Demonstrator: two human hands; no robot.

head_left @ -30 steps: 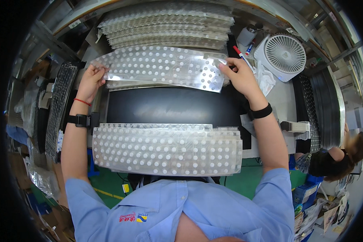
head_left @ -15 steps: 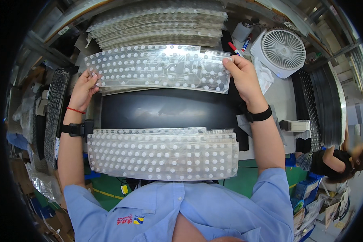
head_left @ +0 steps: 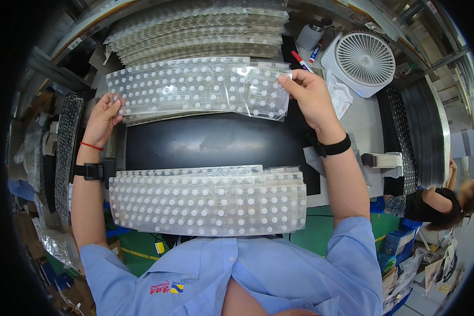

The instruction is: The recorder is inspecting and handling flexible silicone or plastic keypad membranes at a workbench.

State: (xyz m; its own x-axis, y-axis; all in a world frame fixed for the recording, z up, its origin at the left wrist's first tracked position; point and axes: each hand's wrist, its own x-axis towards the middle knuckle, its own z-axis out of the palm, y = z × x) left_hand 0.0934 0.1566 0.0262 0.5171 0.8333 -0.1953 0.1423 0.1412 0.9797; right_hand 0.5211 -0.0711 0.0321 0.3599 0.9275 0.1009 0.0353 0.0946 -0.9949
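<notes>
A clear keyboard membrane sheet (head_left: 168,87) with rows of white round domes is held up between my two hands over the far part of a black mat (head_left: 210,141). My left hand (head_left: 104,118) pinches its left end, thumb on top. At the upper right corner my right hand (head_left: 312,97) grips it between thumb and fingers. The sheet bows slightly toward its right side. Beneath it the edge of another sheet shows on the mat. Closest to my body lies a stack of similar membrane sheets (head_left: 205,203), slightly fanned.
Behind the held sheet rises a tall pile of membrane sheets (head_left: 195,31). A white fan (head_left: 366,59), a bottle (head_left: 309,36) and a red marker (head_left: 301,61) stand or lie at the back right. Dark panels (head_left: 429,131) are stacked further right, near another person (head_left: 440,208).
My right hand has come slightly inward, to the left, and the sheet's right part now bends more. The whole view has shifted a little. Both hands keep hold of the sheet.
</notes>
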